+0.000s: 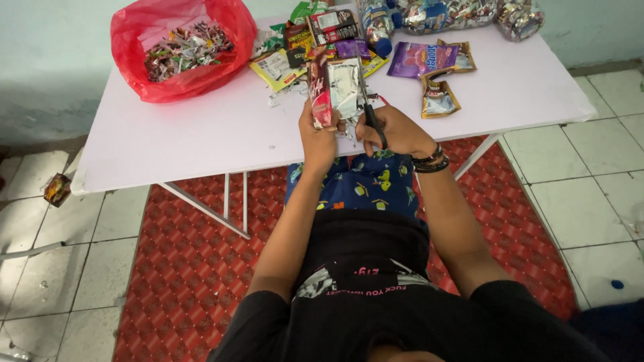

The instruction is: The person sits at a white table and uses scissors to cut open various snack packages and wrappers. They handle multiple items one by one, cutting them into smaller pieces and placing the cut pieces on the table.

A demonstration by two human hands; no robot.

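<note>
white table (201, 134) on tiled floor, red mat (194, 268) | red bag (181, 47) holds cut scraps | left hand (318, 137) pinches opened wrapper (335, 90) | right hand (396, 131) closed around scissors (370, 110)

Plastic jars (463, 12) at the top edge — cropped, contents blurred

We sat in what looked like a plain room of a home used for craft work: a white folding table (201, 134) stood on a tiled floor (590, 201) over a red patterned mat (188, 268), its far edge against a pale painted wall (54, 60), with cut wrappers heaped there.
</note>
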